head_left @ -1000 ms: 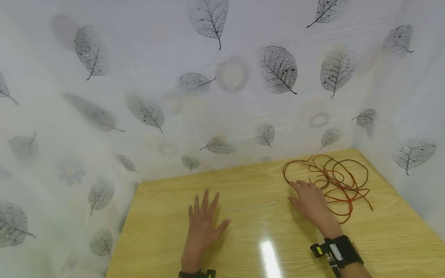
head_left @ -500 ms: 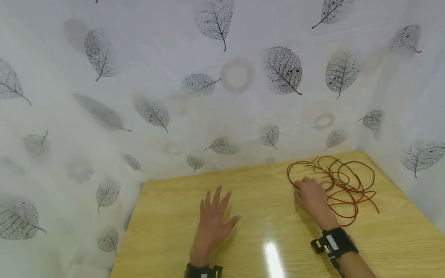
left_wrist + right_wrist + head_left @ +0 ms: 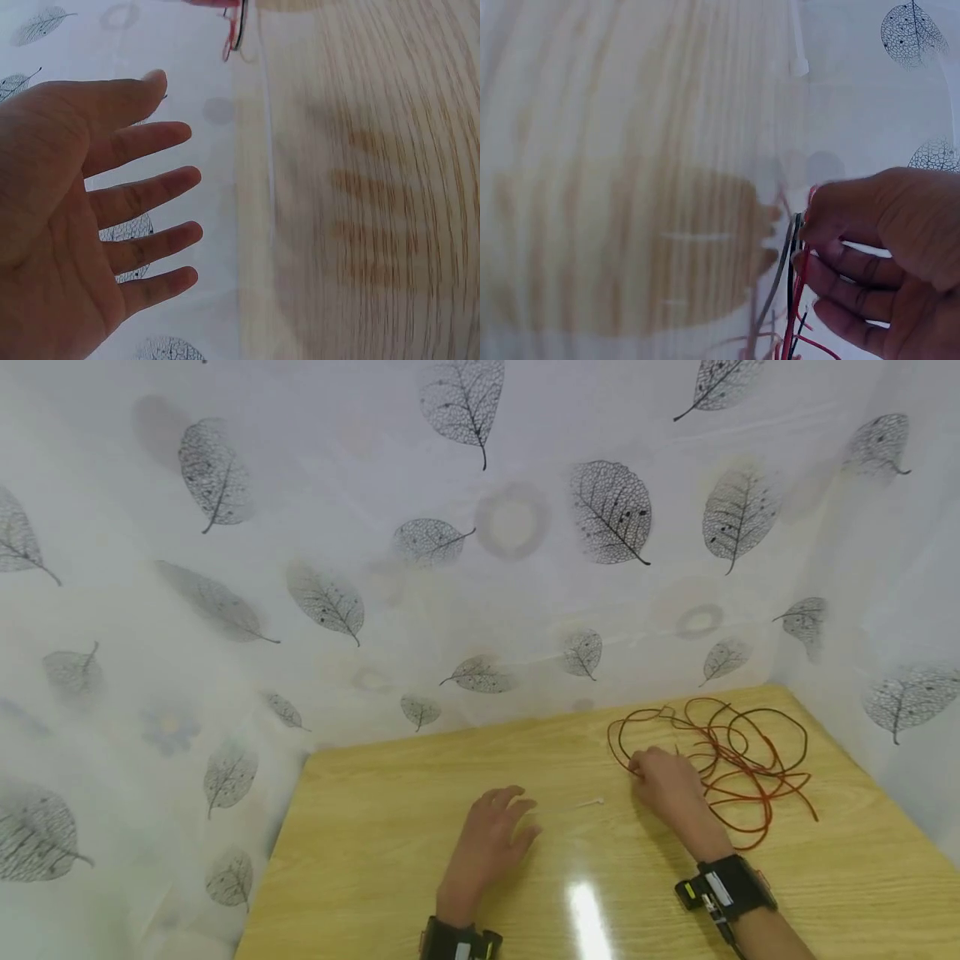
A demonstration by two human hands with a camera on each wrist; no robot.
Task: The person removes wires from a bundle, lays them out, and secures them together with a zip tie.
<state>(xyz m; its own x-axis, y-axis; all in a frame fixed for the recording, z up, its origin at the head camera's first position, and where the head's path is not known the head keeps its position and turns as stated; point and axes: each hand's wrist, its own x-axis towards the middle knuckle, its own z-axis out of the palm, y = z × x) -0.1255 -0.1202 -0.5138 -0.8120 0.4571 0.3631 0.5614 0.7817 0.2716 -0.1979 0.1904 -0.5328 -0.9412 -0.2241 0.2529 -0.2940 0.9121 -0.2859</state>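
Observation:
A loose tangle of red and black wires (image 3: 768,797) lies at the right of the table. My right hand (image 3: 671,789) is at its left side, thumb and fingertips pinching a red wire (image 3: 798,296) and dark wires beside it in the right wrist view. My left hand (image 3: 487,839) is held over the middle of the table, fingers spread and slightly bent, with nothing in it. Just beyond its fingertips a thin white cable tie (image 3: 590,802) lies flat, partly hidden by that hand in the head view. The left wrist view shows the cable tie (image 3: 270,142) as a pale strip.
The light wooden table (image 3: 360,860) ends against a white curtain (image 3: 360,460) printed with dark leaves, at the back and both sides. A bright reflection shines near the table's front. Each wrist wears a black strap (image 3: 733,887) with a small camera.
My right fingers have closed on the wires and shifted a loop at the tangle's left. My left hand has moved right, over part of the cable tie, its fingers bending.

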